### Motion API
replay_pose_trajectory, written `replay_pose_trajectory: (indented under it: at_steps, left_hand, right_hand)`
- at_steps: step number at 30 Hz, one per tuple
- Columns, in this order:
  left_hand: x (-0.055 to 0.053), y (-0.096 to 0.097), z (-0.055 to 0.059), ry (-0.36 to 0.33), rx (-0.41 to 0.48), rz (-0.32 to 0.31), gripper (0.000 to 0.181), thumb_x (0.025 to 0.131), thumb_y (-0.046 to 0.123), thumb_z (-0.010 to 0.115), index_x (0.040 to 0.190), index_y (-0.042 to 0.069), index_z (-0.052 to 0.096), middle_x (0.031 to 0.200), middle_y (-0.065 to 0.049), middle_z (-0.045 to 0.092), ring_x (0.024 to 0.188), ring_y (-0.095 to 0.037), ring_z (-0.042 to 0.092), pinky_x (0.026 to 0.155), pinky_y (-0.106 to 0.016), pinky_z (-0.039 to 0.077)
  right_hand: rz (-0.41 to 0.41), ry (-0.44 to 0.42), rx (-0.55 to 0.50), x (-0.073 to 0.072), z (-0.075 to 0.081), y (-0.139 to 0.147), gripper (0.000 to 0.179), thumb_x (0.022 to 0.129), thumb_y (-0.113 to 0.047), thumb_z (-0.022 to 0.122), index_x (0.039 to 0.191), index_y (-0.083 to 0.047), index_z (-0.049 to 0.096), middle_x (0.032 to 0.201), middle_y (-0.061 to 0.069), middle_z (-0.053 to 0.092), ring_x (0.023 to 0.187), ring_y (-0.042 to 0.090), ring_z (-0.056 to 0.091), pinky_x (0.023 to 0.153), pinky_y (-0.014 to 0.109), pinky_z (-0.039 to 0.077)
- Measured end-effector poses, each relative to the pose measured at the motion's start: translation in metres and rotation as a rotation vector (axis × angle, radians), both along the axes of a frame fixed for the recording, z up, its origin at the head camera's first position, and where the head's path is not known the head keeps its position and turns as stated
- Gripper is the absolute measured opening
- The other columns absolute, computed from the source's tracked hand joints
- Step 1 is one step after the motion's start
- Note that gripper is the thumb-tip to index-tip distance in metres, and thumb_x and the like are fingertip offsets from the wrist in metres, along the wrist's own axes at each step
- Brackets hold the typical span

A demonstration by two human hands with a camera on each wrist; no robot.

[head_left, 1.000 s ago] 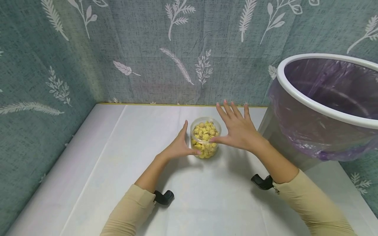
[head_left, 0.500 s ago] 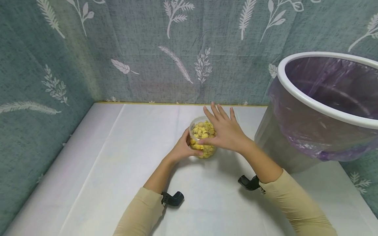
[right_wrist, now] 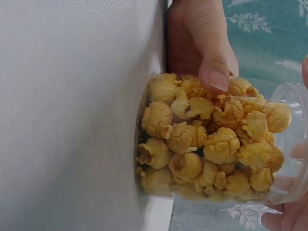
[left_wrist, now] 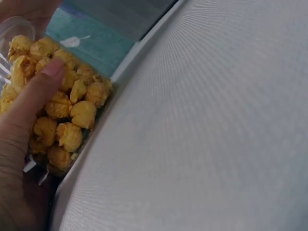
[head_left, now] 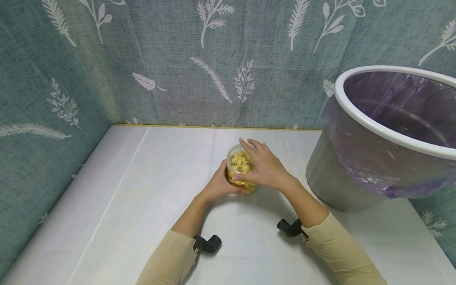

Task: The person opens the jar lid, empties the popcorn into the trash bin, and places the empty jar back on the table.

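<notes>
A clear round plastic jar (head_left: pixel 233 158) full of yellow caramel popcorn (right_wrist: pixel 207 144) stands upright on the white-covered table. My left hand (head_left: pixel 218 184) grips its left side, the thumb (left_wrist: pixel 41 89) pressed along the jar's wall in the left wrist view. From the right, my right hand (head_left: pixel 267 168) reaches over the jar's clear rim (right_wrist: pixel 287 103). Its thumb lies at the near edge, and its bent fingers come down round the far edge. In the right wrist view only the ends of those fingers (right_wrist: pixel 284 216) show beside the rim.
A large grey bin (head_left: pixel 333 174) with a white ring (head_left: pixel 356 114) and a purple liner (head_left: pixel 402 174) stands on the right. Leaf-patterned green-grey cloth (head_left: pixel 171 59) hangs behind and at the left of the white table (head_left: pixel 149 178). A black wrist camera (head_left: pixel 208 243) hangs at the left cuff.
My left hand has moved right and taken hold of the jar. The right hand has come left and down, its spread fingers bending round the top. The jar has shifted slightly left.
</notes>
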State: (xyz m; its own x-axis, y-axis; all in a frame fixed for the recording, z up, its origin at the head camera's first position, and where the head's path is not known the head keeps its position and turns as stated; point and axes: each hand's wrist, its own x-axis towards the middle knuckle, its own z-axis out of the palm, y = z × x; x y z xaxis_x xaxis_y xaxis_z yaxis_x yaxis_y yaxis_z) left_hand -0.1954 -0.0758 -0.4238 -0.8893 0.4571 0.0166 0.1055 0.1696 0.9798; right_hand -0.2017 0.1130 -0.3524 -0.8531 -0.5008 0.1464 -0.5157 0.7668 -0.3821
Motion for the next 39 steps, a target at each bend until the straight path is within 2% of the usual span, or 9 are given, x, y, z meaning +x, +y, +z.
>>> replay_pose_trajectory:
  at_steps: [3, 8, 15, 19, 22, 25, 29, 35, 39]
  left_hand:
    - [-0.003, 0.0, -0.007, 0.014, -0.019, 0.026, 0.101, 0.068, 0.01, 0.084, 0.147, 0.014, 0.022, 0.139, -0.008, 0.042, 0.126, -0.024, 0.043, 0.105, -0.043, 0.036]
    - [-0.009, 0.0, -0.017, 0.053, -0.033, 0.078, 0.104, 0.064, 0.016, 0.087, 0.146, 0.024, 0.024, 0.14, -0.001, 0.041, 0.128, -0.021, 0.041, 0.105, -0.045, 0.036]
    - [-0.009, -0.001, -0.005, 0.215, 0.033, 0.082, 0.103, 0.065, 0.017, 0.088, 0.148, 0.028, 0.028, 0.14, -0.003, 0.039, 0.124, -0.024, 0.041, 0.099, -0.047, 0.042]
    - [-0.006, -0.005, 0.006, 0.264, 0.068, 0.083, 0.102, 0.067, 0.023, 0.087, 0.149, 0.031, 0.026, 0.142, -0.004, 0.036, 0.127, -0.026, 0.04, 0.099, -0.048, 0.042]
    - [-0.005, -0.008, 0.014, 0.285, 0.061, 0.073, 0.101, 0.067, 0.026, 0.087, 0.149, 0.03, 0.027, 0.144, -0.004, 0.036, 0.129, -0.025, 0.039, 0.102, -0.049, 0.04]
    - [-0.004, -0.01, 0.019, 0.309, 0.045, 0.056, 0.101, 0.067, 0.029, 0.086, 0.149, 0.026, 0.027, 0.146, -0.004, 0.035, 0.132, -0.025, 0.037, 0.104, -0.05, 0.037]
    - [-0.003, -0.01, 0.02, 0.34, 0.052, 0.039, 0.106, 0.065, 0.046, 0.082, 0.15, 0.02, 0.025, 0.149, -0.006, 0.032, 0.133, -0.025, 0.035, 0.107, -0.05, 0.032]
    - [-0.002, -0.008, 0.013, 0.326, 0.11, 0.037, 0.118, 0.059, 0.058, 0.079, 0.15, 0.015, 0.018, 0.149, -0.011, 0.03, 0.134, -0.028, 0.033, 0.109, -0.053, 0.026]
    - [-0.001, -0.006, 0.012, 0.302, 0.158, 0.048, 0.121, 0.056, 0.058, 0.079, 0.149, 0.014, 0.015, 0.148, -0.014, 0.03, 0.133, -0.03, 0.034, 0.109, -0.051, 0.027]
  right_hand:
    - [-0.006, 0.021, -0.028, 0.003, -0.002, 0.0, 0.096, 0.074, -0.063, 0.068, 0.151, -0.023, 0.026, 0.15, 0.013, 0.027, 0.132, 0.037, 0.032, 0.084, 0.059, 0.048]
    - [-0.005, 0.083, -0.16, 0.006, -0.003, 0.0, 0.082, 0.074, -0.051, 0.076, 0.143, -0.019, 0.044, 0.147, 0.012, 0.031, 0.13, 0.036, 0.032, 0.088, 0.058, 0.046]
    - [-0.018, 0.136, -0.433, 0.007, 0.001, 0.004, 0.069, 0.072, -0.032, 0.081, 0.133, -0.014, 0.055, 0.142, 0.014, 0.039, 0.127, 0.035, 0.035, 0.095, 0.059, 0.04]
    - [-0.018, 0.162, -0.561, 0.008, 0.004, 0.007, 0.066, 0.072, -0.023, 0.079, 0.132, -0.011, 0.054, 0.14, 0.016, 0.041, 0.129, 0.035, 0.035, 0.098, 0.061, 0.036]
    - [-0.001, 0.196, -0.607, 0.008, 0.006, 0.009, 0.066, 0.074, -0.028, 0.077, 0.133, -0.01, 0.054, 0.139, 0.018, 0.042, 0.129, 0.035, 0.036, 0.098, 0.063, 0.034]
    - [0.012, 0.235, -0.631, 0.009, 0.007, 0.01, 0.067, 0.077, -0.042, 0.073, 0.132, -0.009, 0.055, 0.138, 0.02, 0.043, 0.128, 0.035, 0.038, 0.098, 0.063, 0.034]
    - [0.005, 0.275, -0.672, 0.012, 0.008, 0.013, 0.07, 0.079, -0.051, 0.069, 0.131, -0.006, 0.055, 0.136, 0.022, 0.044, 0.128, 0.034, 0.039, 0.101, 0.06, 0.033]
    - [-0.03, 0.179, -0.86, 0.019, 0.014, 0.019, 0.061, 0.078, -0.015, 0.071, 0.134, -0.003, 0.05, 0.138, 0.017, 0.039, 0.133, 0.027, 0.035, 0.113, 0.046, 0.026]
    - [-0.064, 0.12, -0.973, 0.022, 0.017, 0.019, 0.059, 0.078, -0.012, 0.067, 0.133, -0.001, 0.05, 0.138, 0.014, 0.039, 0.133, 0.024, 0.034, 0.114, 0.043, 0.024]
